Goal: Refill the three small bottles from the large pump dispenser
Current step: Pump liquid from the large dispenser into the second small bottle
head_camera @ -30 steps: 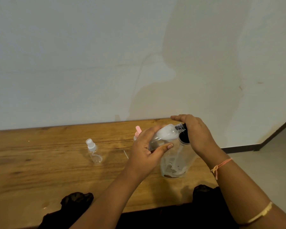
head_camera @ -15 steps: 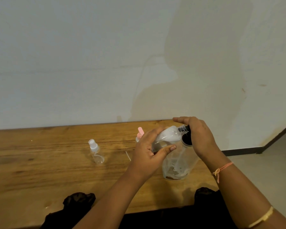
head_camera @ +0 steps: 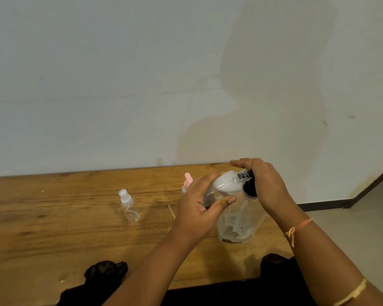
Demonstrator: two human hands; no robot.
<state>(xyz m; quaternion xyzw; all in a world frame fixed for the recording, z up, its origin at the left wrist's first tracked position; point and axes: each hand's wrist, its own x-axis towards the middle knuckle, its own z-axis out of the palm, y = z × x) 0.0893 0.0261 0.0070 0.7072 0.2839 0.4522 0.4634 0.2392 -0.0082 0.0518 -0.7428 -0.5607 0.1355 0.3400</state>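
Worn on the head, wide-angle, looking forward and down across the brown wooden tabletop (head_camera: 53, 228) toward the pale plastered wall (head_camera: 119, 85); close above the left hand (head_camera: 199, 208) and right hand (head_camera: 268, 186).

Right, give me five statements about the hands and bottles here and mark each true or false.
1. The left hand holds a small bottle tilted, its neck toward the pump. True.
2. The right hand lies flat on the table. False: it rests on top of the large dispenser, on its pump.
3. The white-capped spray bottle lies on its side. False: it stands upright on the table, apart from both hands.
4. White liquid shows inside the held small bottle. True.
5. The large dispenser is full. False: it is mostly clear, with residue near the bottom.
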